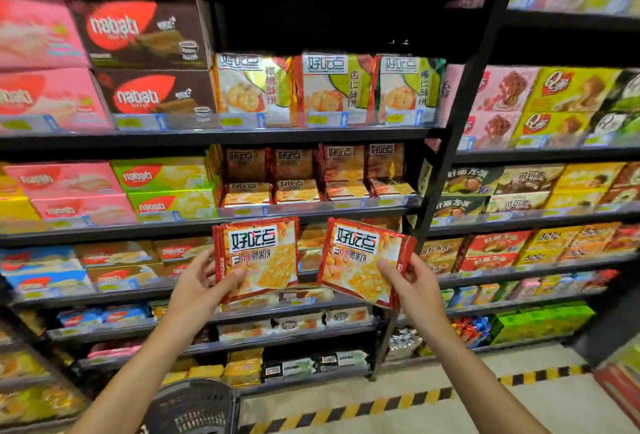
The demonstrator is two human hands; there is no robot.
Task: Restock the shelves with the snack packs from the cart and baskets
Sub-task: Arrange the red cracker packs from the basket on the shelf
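A shop aisle with black metal shelves (242, 137) is being shown, full of biscuit boxes and packs. Two red snack packs are being held up in front of the shelves, near the middle of the view. The left pack (258, 257) is being gripped by the left hand (197, 284), thumb on its front at 7 o'clock, fingers behind. The right pack (363, 260), tilted, is being pinched by the right hand (415, 286) at its 4 o'clock corner. Similar packs (318, 174) are being displayed on the shelf at 12 o'clock from the hands. A dark basket (194, 406) is being seen at 6 o'clock, beside the striped floor tape (381, 402).
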